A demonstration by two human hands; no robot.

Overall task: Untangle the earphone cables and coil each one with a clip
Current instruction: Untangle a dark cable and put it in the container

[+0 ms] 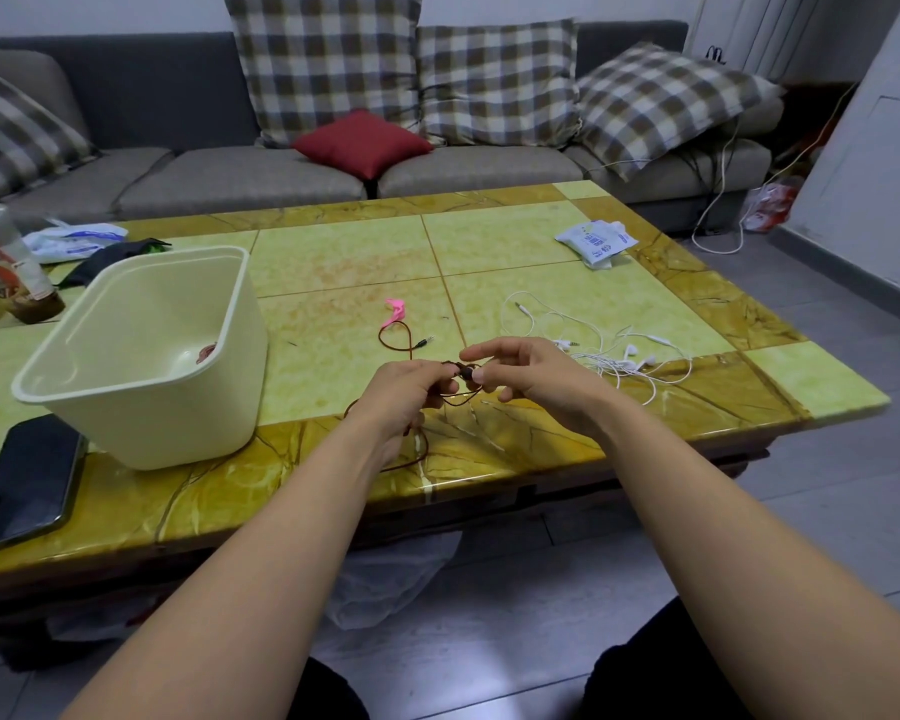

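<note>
From the head camera I see both hands working just above the near edge of the table point(333, 252). The left hand point(398, 394) has its fingers curled around a bunch of the brown earphone cable point(410, 340). The right hand point(533, 379) pinches a dark part of the same cable, probably an earbud, between thumb and one finger, with the forefinger stretched out free. The rest of this cable runs in a loose loop over the table toward the pink clip point(397, 310), and another loop hangs below the left wrist. I judge the step is to free the brown cable. To do it well, I would hold the bunch softly with the left hand and lead the earbud end back through the loops, not pull hard, because pulling makes a knot tighter. After this, wind it in even rounds and take the clip, which lies near. Counting: 1 brown cable in the hands, 1 pink clip, and 1 heap of white earphones point(614, 356) to the right. I cannot tell how many white sets are in it. There is also 1 cream bin point(141, 418) with something small and reddish inside, and 1 phone point(27, 485).
</note>
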